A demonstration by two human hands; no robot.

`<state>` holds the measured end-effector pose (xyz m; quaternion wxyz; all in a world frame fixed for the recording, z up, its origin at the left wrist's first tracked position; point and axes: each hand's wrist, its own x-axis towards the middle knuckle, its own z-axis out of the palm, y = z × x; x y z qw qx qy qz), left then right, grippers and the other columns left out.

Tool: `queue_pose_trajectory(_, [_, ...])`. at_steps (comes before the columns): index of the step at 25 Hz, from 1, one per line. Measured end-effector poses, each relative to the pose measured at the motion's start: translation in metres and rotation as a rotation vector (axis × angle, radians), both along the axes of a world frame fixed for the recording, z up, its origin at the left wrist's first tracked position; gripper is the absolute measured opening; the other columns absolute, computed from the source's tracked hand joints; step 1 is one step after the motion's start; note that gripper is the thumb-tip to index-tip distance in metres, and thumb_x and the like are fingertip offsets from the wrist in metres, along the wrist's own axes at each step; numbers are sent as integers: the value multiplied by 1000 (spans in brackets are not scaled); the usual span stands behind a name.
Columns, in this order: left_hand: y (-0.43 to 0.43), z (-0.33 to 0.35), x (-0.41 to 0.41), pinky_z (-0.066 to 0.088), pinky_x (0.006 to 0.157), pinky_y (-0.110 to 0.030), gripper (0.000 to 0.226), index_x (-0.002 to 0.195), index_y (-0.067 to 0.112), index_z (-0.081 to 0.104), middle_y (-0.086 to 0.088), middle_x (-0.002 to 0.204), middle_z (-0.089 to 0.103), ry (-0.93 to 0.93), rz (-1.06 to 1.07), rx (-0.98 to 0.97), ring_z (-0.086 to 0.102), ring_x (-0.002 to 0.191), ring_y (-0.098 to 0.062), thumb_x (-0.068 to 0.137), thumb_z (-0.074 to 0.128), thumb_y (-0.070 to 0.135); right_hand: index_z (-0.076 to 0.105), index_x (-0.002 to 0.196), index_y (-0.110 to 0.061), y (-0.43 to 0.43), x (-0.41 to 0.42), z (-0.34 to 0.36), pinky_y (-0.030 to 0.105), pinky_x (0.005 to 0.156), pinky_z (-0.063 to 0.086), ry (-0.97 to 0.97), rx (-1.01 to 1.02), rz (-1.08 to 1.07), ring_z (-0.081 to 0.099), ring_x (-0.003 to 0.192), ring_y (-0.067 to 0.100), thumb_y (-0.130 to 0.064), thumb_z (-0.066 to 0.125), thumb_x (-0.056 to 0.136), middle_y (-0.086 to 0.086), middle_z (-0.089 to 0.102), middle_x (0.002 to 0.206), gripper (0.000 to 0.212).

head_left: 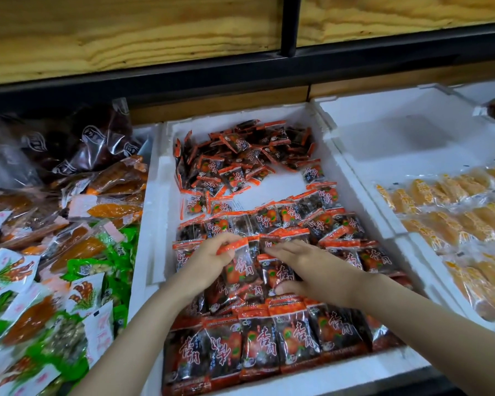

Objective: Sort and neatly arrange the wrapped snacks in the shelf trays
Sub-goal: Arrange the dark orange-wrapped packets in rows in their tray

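A white foam tray [157,212] in the middle holds many red-and-black wrapped snacks. Those at the front [257,341] lie in neat overlapping rows. Those at the back [240,155] form a loose heap, with a bare patch of tray floor between. My left hand [209,261] pinches one red-and-black snack packet [239,261] by its orange top edge over the middle rows. My right hand [306,267] lies flat with straight fingers, pressing on the packets just to the right of it.
The tray on the left is heaped with mixed snacks: green packets [117,252], orange ones [112,210] and dark clear bags [77,138]. On the right a foam tray [383,130] holds yellow wrapped snacks [455,212]. A wooden shelf with a black rail [240,67] hangs overhead.
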<state>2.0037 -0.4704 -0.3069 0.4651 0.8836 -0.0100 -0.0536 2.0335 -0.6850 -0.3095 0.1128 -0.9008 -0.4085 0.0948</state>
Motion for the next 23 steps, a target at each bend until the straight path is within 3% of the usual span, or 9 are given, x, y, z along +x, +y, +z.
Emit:
queue_pose_trajectory(2, [0, 0, 0, 37, 84, -14, 31, 95, 37, 52, 16, 107, 56, 41, -13, -24, 50, 98, 3, 98, 46, 7, 10, 151, -23, 0, 0, 1, 21, 112, 8, 40, 1, -8, 11, 143, 11, -47, 50, 91, -5, 14, 157, 76])
queue_pose_trajectory(5, [-8, -14, -2, 38, 100, -33, 23, 102, 34, 51, 4, 122, 56, 75, -81, 113, 49, 116, -15, 99, 45, 12, 12, 151, -23, 1, 1, 2, 21, 113, 8, 50, -18, 2, 13, 143, 10, -45, 54, 90, -3, 14, 157, 77])
queue_pose_trajectory(7, [-11, -19, -6, 31, 107, -35, 21, 117, 30, 46, 7, 130, 45, 4, -65, 266, 36, 125, -13, 99, 46, 20, 14, 150, -23, 2, 2, 3, 22, 113, 9, 46, -21, 10, 14, 143, 10, -45, 56, 88, -3, 15, 157, 78])
queue_pose_trajectory(9, [-8, -16, -11, 23, 112, -38, 42, 135, 29, 37, 8, 137, 35, -76, -99, 420, 24, 132, -11, 96, 52, 30, 15, 150, -23, 2, 2, 4, 24, 114, 11, 49, -24, 13, 15, 143, 10, -44, 56, 88, -3, 16, 157, 78])
queue_pose_trajectory(11, [-2, -12, -14, 18, 115, -31, 58, 144, 29, 31, 18, 138, 30, -71, -200, 456, 19, 132, -1, 92, 57, 37, 14, 150, -23, 1, 2, 2, 25, 114, 12, 32, -33, 16, 14, 143, 10, -45, 55, 89, -4, 16, 157, 77])
queue_pose_trajectory(14, [-2, -12, -16, 15, 106, -16, 66, 146, 28, 29, 23, 133, 28, -59, -257, 434, 21, 127, 7, 89, 61, 35, 11, 151, -22, -1, 1, 0, 23, 114, 12, 2, -48, 17, 13, 143, 10, -47, 49, 90, -5, 12, 157, 76])
queue_pose_trajectory(17, [-8, -19, -15, 20, 112, -22, 65, 147, 24, 30, 13, 140, 36, -113, -260, 425, 28, 134, -4, 90, 59, 35, 5, 151, -20, -6, 0, -4, 24, 115, 13, -119, -101, 52, 12, 144, 12, -59, 27, 90, -4, 10, 158, 75])
queue_pose_trajectory(20, [1, -16, -10, 22, 115, -29, 60, 147, 24, 29, 12, 142, 34, -96, -309, 480, 27, 133, -3, 94, 51, 40, 12, 150, -18, -11, -3, -4, 29, 112, 24, -244, -133, 111, 24, 141, 18, -68, -3, 82, 1, 17, 156, 86])
queue_pose_trajectory(23, [21, 0, 14, 27, 113, -33, 48, 141, 26, 40, 11, 136, 41, -242, -188, 488, 34, 128, -5, 95, 48, 38, 20, 148, -21, -17, 14, 10, 26, 113, 19, -232, -27, 74, 26, 139, 13, -60, 16, 89, -3, 22, 154, 71])
